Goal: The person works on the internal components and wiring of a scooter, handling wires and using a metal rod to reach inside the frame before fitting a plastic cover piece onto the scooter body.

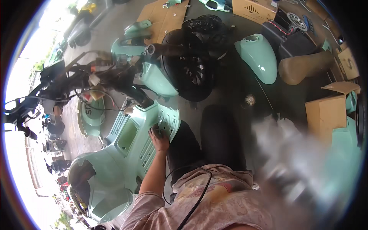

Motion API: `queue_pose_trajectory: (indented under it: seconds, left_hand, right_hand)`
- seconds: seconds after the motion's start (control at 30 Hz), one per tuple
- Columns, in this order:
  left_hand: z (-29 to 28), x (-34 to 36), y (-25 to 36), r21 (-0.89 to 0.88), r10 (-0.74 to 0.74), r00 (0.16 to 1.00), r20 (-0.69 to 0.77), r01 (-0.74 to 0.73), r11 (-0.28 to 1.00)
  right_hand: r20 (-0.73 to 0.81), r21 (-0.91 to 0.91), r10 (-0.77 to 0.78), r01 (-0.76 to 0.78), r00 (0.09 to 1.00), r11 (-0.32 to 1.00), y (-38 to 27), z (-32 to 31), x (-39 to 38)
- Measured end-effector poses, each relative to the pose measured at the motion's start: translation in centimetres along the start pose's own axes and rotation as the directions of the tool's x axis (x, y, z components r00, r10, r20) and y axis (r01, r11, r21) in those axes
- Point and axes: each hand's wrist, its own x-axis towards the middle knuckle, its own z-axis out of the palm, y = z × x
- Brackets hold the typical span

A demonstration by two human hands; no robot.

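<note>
A mint-green scooter floorboard panel [151,151], with ribbed slots and a square opening, lies at my left knee. My left hand [158,138] rests on its slotted part, fingers apart and a little bent; no separate object shows in them. On my right, a crumpled sheet of clear plastic wrap [281,142] is smeared by motion. My right hand is lost in that blur, so its fingers and whatever they hold cannot be made out. Against the floorboard's upper end stands the bare scooter steering column [134,94] with loose cables.
Beyond my knees lies a black-tyred wheel [191,73]. A mint-green fender [258,57] and a brown seat-like piece [304,67] lie at the far right. An open cardboard box [326,115] stands nearer. A spray can [250,100] is on the floor.
</note>
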Motion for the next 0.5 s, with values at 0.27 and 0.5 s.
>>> queue_pose_trajectory:
  seconds: [0.27,0.5]
  left_hand:
    - [0.4,1.3,1.8,-0.416,-0.045,0.988,-0.146,-0.02,0.909]
    - [0.4,9.4,8.8,-0.64,0.038,0.984,-0.173,-0.141,0.755]
  right_hand:
    - [0.527,-0.47,-0.438,0.679,0.729,0.564,-1.4,-21.3,-1.8]
    - [-0.154,0.089,-0.171,0.186,0.973,0.979,-17.9,-35.1,-18.6]
